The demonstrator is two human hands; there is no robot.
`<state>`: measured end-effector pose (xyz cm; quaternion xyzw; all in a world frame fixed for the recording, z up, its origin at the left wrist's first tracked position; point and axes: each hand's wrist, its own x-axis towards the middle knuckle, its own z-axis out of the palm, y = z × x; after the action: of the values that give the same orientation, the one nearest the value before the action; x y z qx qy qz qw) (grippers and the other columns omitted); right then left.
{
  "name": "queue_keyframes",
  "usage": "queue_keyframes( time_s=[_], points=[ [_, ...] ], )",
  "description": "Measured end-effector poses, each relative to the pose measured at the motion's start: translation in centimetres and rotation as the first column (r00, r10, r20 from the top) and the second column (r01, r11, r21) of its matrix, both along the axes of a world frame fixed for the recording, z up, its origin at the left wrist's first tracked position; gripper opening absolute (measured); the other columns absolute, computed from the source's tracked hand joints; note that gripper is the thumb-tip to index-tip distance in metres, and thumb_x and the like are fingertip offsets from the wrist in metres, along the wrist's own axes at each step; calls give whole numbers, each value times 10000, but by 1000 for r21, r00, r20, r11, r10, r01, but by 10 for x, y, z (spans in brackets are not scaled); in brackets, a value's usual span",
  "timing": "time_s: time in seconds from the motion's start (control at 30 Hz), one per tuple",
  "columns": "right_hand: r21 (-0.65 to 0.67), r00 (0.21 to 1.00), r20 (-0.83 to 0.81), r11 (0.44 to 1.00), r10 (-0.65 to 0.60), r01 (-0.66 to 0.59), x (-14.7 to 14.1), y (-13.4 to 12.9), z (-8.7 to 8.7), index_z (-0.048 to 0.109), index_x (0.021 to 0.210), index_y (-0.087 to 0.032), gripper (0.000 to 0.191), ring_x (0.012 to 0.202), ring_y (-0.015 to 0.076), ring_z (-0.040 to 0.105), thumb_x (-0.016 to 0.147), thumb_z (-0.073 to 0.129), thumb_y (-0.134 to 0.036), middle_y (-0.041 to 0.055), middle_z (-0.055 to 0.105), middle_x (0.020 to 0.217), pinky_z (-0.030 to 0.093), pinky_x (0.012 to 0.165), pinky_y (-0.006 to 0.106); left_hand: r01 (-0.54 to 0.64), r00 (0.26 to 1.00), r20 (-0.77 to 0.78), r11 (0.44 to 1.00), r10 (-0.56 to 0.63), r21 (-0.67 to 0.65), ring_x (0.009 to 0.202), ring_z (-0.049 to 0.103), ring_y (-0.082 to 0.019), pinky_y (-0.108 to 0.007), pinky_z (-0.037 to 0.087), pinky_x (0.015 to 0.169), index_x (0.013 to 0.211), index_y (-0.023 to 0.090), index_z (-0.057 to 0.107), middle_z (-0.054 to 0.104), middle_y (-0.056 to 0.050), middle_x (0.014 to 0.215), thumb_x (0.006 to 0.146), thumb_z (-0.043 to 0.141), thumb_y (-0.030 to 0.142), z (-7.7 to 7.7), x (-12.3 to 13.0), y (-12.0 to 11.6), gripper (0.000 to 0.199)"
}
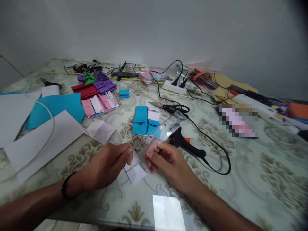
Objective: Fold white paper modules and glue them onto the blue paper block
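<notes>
A clear plastic ruler (166,126) slants up to the right over the table, raised off its surface. My right hand (168,163) pinches it near its lower part, thumb on top. My left hand (108,165), with a black band on the wrist, closes its thumb and fingers at the ruler's lower left end. Below the ruler lies a folded white paper piece (136,174), partly hidden by it and by my fingers. Folded blue paper pieces (141,119) sit just beyond, and a black glue gun (189,146) rests right of the ruler.
Black-handled scissors (176,108) lie behind the ruler. White sheets (45,141) and a blue sheet (57,107) spread at left. Folded purple pieces (104,86) and pink ones (99,104) are farther back. A cord runs from the power strip (174,86). White paper (168,213) lies at the front.
</notes>
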<state>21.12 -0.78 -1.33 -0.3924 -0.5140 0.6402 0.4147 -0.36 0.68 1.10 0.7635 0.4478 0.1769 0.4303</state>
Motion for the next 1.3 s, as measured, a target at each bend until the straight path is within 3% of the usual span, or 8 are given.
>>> queue_keyframes(
  time_s=[0.27,0.4,0.57,0.77,0.97,1.13,1.2,1.3],
  points=[
    [24,998,56,1000,14,-15,-1,-3,2,613,822,-199,337,571,116,536,967,686,-494,-31,603,665,424,572,265,-36,999,-16,999,36,23,498,447,-123,-282,342,542,639,218,425,490,33,531,1099,332,408,-6,-4,1,506],
    [43,998,61,999,-15,13,0,-2,-2,641,900,-196,281,574,116,534,975,675,-464,-20,641,712,424,570,270,-48,994,92,994,58,-100,515,485,-129,-272,380,548,709,211,502,524,34,549,1100,331,473,-10,-4,2,500],
    [35,995,47,996,-84,83,1,1,-4,632,873,-198,285,557,114,536,968,684,-462,-23,647,696,434,571,273,-16,964,259,983,64,-184,595,545,-133,-274,442,628,877,176,649,589,15,630,1099,331,416,-7,-7,2,456],
    [57,995,60,995,-83,80,2,2,-3,634,863,-201,275,547,113,534,974,670,-450,-24,642,690,435,555,269,25,976,216,983,15,-179,600,522,-118,-246,407,586,891,183,643,571,38,642,1013,457,285,-1,-6,4,244],
    [90,987,138,993,-82,70,1,0,-1,683,994,-195,213,588,125,551,998,616,-396,-6,668,732,443,582,277,-1,986,167,988,28,-157,602,511,-113,-248,387,579,730,188,557,558,38,633,1027,462,310,-1,-5,6,335],
    [133,980,161,986,-120,99,3,0,1,695,954,-202,226,625,139,583,1010,596,-398,9,653,790,483,587,285,2,989,146,999,4,-44,667,542,-131,-263,438,628,884,190,637,604,22,737,1051,482,330,-6,-6,8,267],
    [156,973,142,975,-181,159,4,1,2,682,933,-210,211,655,143,604,1014,599,-386,14,654,831,509,602,284,11,993,115,997,-21,82,751,584,-150,-293,492,723,1060,194,655,659,-5,880,1023,554,314,-10,-6,9,161],
    [182,965,73,954,-253,237,6,4,3,663,924,-217,178,673,136,612,1022,595,-350,25,687,899,534,614,276,122,992,-6,968,-124,218,985,639,-202,-370,521,925,1209,199,622,665,-68,1142,969,620,224,-18,-7,12,241]
  ],
)
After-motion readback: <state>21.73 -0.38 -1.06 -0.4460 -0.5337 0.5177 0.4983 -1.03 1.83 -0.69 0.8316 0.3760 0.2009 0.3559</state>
